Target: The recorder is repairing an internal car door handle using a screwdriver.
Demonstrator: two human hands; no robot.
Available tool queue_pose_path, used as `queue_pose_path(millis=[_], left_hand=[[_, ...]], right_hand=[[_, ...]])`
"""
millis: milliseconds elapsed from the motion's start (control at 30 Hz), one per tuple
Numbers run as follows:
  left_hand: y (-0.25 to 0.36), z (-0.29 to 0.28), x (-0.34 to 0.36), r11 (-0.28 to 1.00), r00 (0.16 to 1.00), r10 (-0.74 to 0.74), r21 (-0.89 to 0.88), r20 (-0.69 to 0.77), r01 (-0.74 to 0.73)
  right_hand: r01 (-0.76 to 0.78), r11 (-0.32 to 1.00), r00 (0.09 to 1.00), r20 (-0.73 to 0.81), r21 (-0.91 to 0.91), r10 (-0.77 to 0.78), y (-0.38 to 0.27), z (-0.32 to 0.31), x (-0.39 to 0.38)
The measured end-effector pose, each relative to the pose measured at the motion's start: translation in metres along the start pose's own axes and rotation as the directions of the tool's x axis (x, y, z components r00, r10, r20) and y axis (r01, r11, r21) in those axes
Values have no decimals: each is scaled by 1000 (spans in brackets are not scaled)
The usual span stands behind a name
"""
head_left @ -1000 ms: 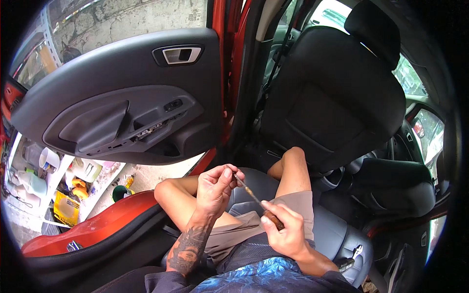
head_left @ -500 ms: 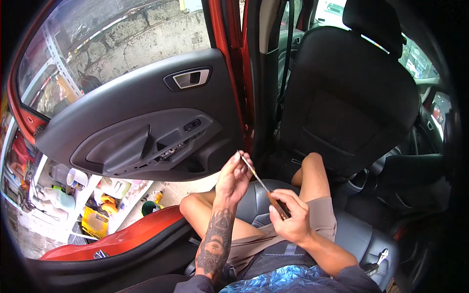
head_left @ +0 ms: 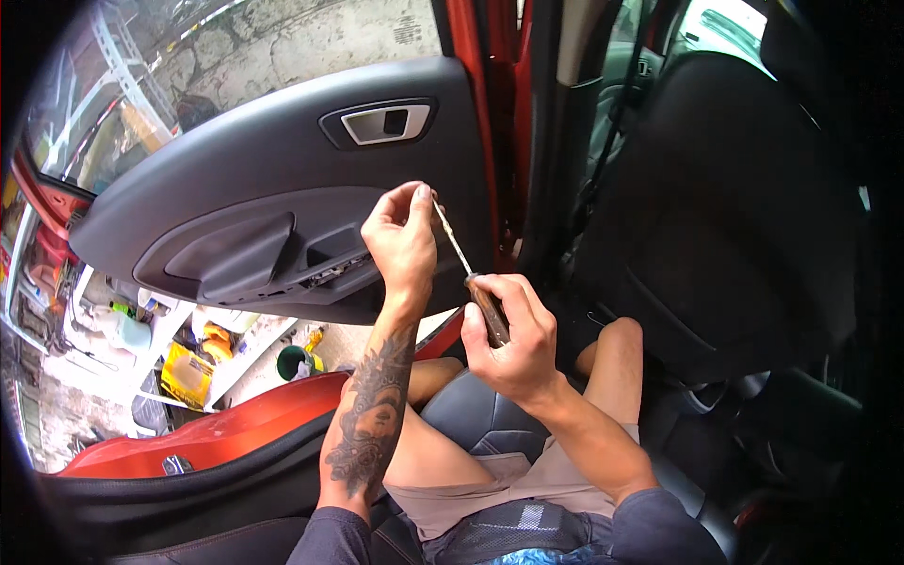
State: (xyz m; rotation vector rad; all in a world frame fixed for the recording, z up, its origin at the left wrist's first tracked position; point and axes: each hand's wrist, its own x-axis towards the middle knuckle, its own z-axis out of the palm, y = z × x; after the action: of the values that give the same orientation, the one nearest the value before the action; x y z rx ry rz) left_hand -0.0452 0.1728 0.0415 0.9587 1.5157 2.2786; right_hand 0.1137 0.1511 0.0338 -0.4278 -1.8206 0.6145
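Gripping a screwdriver (head_left: pixel 484 303) in the right hand (head_left: pixel 518 341), left hand (head_left: pixel 403 237) pinched closed at its tip

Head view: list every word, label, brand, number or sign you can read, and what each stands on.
None can be read.
Pale wall: a block of small dark marks, too blurred to read.
Yellow package: dark markings, too small to read.
Brown-handled tool in the right hand: no lettering visible.

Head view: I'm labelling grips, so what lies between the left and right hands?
In the head view, a tool's shaft spans the stretch: its brown handle sits in the right hand, its far end near the fingertips of the left hand.
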Motion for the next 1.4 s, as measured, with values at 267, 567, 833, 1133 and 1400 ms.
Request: queue_pose_path(millis=[267,567,833,1133,1400], left_hand=[[-2,-15,58,965,982,137,207,130,-162],[4,-13,101,717,866,373,488,334,-497],[12,-9,118,400,729,349,610,588,-684],[24,-11,117,-46,650,173,665,740,-745],[30,-17,115,-203,600,83,603,796,-772]], right_hand=[[-48,996,998,-38,73,51,17,44,42],[-92,985,991,-81,148,105,26,72,69],[-189,956,972,-94,223,215,21,84,85],[-238,945,964,-67,223,258,15,96,94],[-311,910,947,4,274,323,14,99,96]])
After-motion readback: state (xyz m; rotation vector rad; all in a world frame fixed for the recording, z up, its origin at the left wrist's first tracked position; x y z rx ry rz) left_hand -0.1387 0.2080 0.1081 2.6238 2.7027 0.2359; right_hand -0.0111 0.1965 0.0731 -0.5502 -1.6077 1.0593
